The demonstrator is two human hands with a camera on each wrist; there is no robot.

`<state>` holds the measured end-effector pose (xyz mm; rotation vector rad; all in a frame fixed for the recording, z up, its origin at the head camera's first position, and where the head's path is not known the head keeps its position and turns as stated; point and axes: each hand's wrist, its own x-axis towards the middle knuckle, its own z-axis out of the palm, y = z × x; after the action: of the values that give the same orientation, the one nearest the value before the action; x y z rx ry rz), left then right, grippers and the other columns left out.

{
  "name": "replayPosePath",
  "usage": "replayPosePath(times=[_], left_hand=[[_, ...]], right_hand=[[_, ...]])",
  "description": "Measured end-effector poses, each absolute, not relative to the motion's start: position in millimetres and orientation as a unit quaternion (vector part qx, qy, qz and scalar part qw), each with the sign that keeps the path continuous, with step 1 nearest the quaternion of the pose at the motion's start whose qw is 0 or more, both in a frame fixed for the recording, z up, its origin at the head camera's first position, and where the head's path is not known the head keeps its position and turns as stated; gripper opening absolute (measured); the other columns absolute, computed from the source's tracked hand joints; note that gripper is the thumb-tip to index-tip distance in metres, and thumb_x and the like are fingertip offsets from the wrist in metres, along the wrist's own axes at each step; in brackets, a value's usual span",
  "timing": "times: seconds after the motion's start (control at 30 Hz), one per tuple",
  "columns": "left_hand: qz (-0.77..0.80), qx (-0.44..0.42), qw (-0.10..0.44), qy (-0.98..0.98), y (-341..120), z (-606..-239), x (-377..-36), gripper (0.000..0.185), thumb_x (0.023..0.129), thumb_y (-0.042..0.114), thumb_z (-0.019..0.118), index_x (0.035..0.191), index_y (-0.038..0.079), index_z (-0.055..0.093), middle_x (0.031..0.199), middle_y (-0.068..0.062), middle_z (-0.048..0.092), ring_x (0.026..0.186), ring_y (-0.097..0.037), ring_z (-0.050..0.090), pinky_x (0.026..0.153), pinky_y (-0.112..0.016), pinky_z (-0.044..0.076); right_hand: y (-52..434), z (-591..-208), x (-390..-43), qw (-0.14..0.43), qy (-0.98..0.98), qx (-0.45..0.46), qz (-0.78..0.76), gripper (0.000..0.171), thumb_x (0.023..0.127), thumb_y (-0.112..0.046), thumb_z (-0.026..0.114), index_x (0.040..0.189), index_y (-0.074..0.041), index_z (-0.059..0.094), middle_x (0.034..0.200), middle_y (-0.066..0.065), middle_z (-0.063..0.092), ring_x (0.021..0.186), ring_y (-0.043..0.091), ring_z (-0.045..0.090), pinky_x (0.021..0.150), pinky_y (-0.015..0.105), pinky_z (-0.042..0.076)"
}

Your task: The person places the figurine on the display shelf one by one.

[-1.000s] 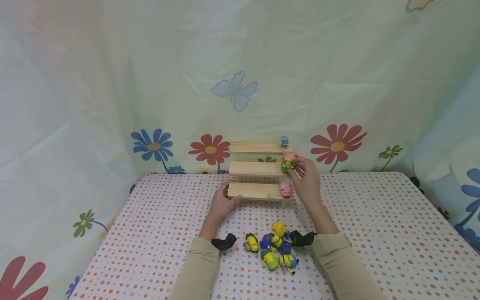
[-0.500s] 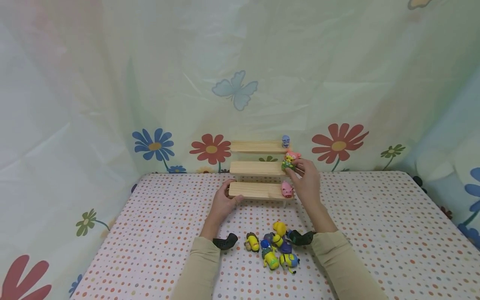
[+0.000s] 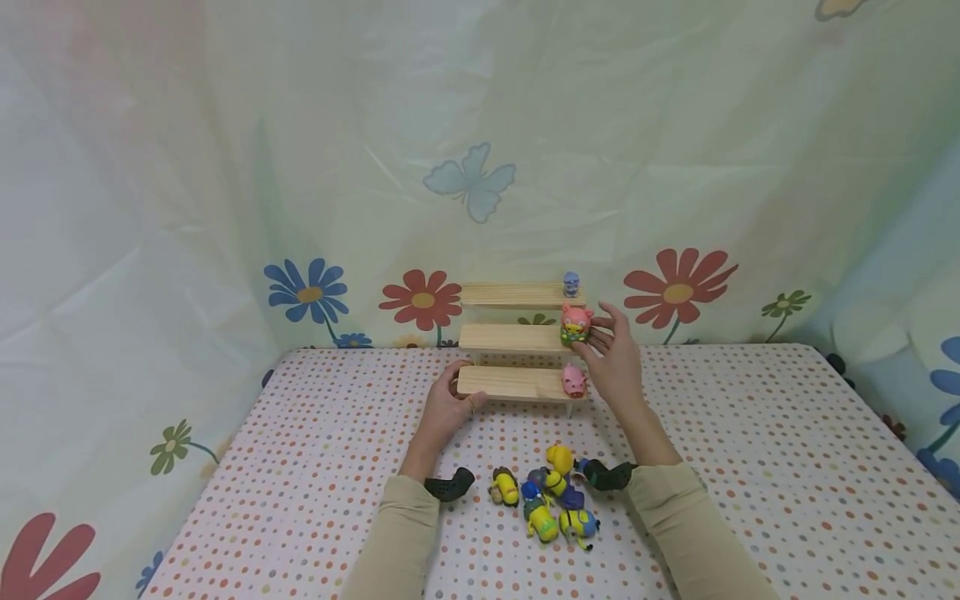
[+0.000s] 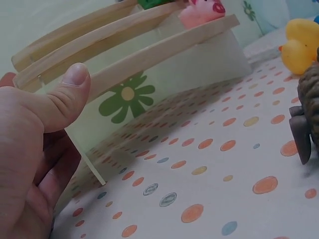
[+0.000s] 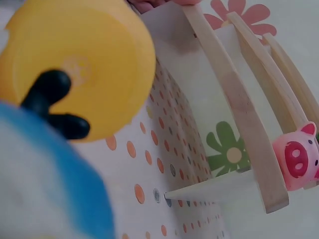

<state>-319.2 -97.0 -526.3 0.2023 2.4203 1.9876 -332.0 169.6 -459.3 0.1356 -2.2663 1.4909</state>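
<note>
A three-tier wooden display shelf (image 3: pixel 510 382) stands at the back of the table. My left hand (image 3: pixel 446 408) grips the left end of its lowest tier; in the left wrist view the thumb (image 4: pixel 75 87) lies along the front edge. At the right end of the middle tier, my right hand (image 3: pixel 617 362) holds a pink-hooded figure (image 3: pixel 576 321) with a green lower part, thumb at its front base and fingers on its right side. The figure is upright. The right wrist view does not show the right hand. Below, a pink pig figure (image 5: pixel 296 158) sits on the lowest tier.
A small blue-purple figure (image 3: pixel 572 285) stands at the right of the top tier. Several yellow toy figures (image 3: pixel 540 521) lie on the dotted tablecloth (image 3: pixel 322 467) between the forearms. A yellow duck (image 4: pixel 300 47) is among them. A flowered curtain (image 3: pixel 480 100) hangs behind.
The pink-hooded figure tilted to the right half a second ago and now is upright, slightly further left. My right index finger has lifted and straightened. The left hand keeps its grip.
</note>
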Motion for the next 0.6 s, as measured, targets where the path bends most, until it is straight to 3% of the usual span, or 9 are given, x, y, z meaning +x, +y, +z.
replayPosePath(times=[0.2, 0.47, 0.6], left_hand=[[0.634, 0.071, -0.001, 0.77, -97.8, -526.1, -319.1, 0.074, 0.079, 0.023, 0.078, 0.142, 0.009, 0.041, 0.13, -0.012, 0.054, 0.112, -0.024, 0.059, 0.081, -0.03, 0.054], [0.63, 0.076, -0.008, 0.773, -97.1, -526.0, -320.3, 0.072, 0.079, 0.021, 0.078, 0.141, 0.007, 0.042, 0.129, -0.013, 0.055, 0.113, -0.025, 0.059, 0.081, -0.03, 0.054], [0.625, 0.071, -0.008, 0.777, -97.0, -526.1, -320.1, 0.072, 0.08, 0.021, 0.078, 0.141, 0.008, 0.042, 0.129, -0.013, 0.055, 0.113, -0.025, 0.059, 0.082, -0.03, 0.055]], right_hand=[[170.9, -458.6, -333.8, 0.194, -0.82, 0.049, 0.536, 0.062, 0.087, -0.001, 0.066, 0.142, -0.005, 0.038, 0.134, 0.021, 0.047, 0.124, 0.034, 0.053, 0.099, 0.036, 0.046], [171.9, -458.5, -335.5, 0.168, -0.816, 0.041, 0.551, 0.058, 0.089, -0.004, 0.064, 0.142, -0.006, 0.04, 0.137, 0.02, 0.046, 0.128, 0.033, 0.049, 0.102, 0.037, 0.044], [171.0, -458.3, -334.8, 0.152, -0.811, 0.034, 0.564, 0.061, 0.089, -0.012, 0.066, 0.143, -0.008, 0.037, 0.139, 0.019, 0.045, 0.13, 0.032, 0.047, 0.105, 0.038, 0.042]])
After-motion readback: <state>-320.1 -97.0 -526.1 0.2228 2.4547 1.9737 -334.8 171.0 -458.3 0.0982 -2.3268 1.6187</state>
